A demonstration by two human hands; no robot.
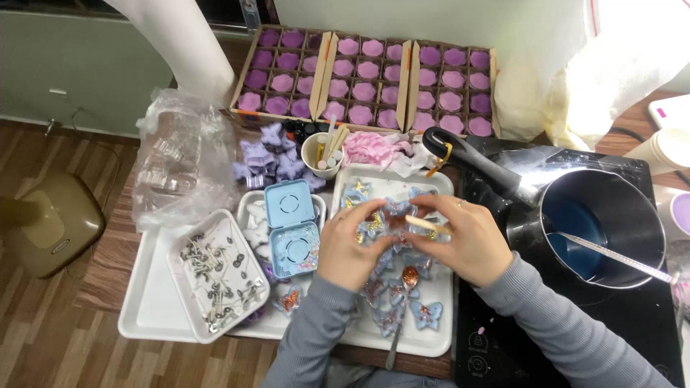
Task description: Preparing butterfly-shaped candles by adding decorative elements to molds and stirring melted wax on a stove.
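Pale blue and glittery, the butterfly mould [392,224] sits at the centre of the frame, pinched between our left hand [353,248] and our right hand [463,241], both grips closed on it; the right also holds a small wooden stick [425,223]. Beneath lies a white tray [431,338] of more butterflies and a spoon [404,302]. At right, a dark saucepan [604,226] holds blue liquid. Along the top, cardboard boxes [363,82] hold purple pieces.

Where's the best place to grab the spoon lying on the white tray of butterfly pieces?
Probably the spoon is best taken by its bare handle end, which sticks out past the near rim of the white tray. Come from the near side, below the hands; the bowl end lies among the butterfly pieces and looks coated in copper glitter.
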